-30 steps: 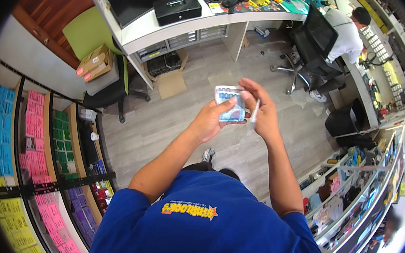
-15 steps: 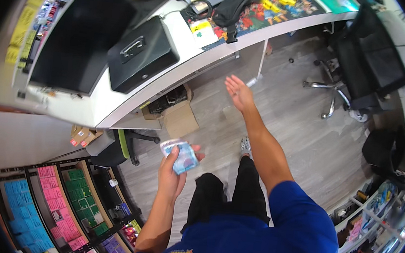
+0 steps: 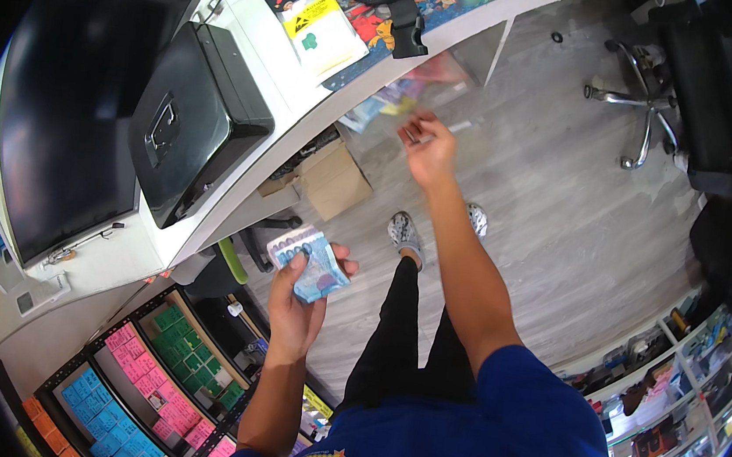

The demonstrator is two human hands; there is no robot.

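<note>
My left hand (image 3: pixel 291 318) grips a small folded stack of banknotes (image 3: pixel 320 268), mostly blue with a paler purple-grey edge, between thumb and fingers. Reaching forward below the desk edge, my right hand (image 3: pixel 432 157) has its fingers curled. Just beyond those fingertips, a blurred multicoloured thing (image 3: pixel 419 84) in red, yellow and blue juts out from under the desk. Motion smears it too much to tell its kind, and whatever the fingers hold is unclear.
On the white curved desk (image 3: pixel 277 145) stand a black cash box (image 3: pixel 195 124) with a handle and a black monitor (image 3: pixel 90 70). A cardboard box (image 3: pixel 333 181) lies below. An office chair (image 3: pixel 651 102) is at far right, a shelf with coloured labels (image 3: pixel 162 376) at lower left.
The view has shifted, with the desk now closer and further left. My right hand's spread fingers have curled, and the multicoloured thing has appeared below the desk edge. My left hand still holds the banknotes.
</note>
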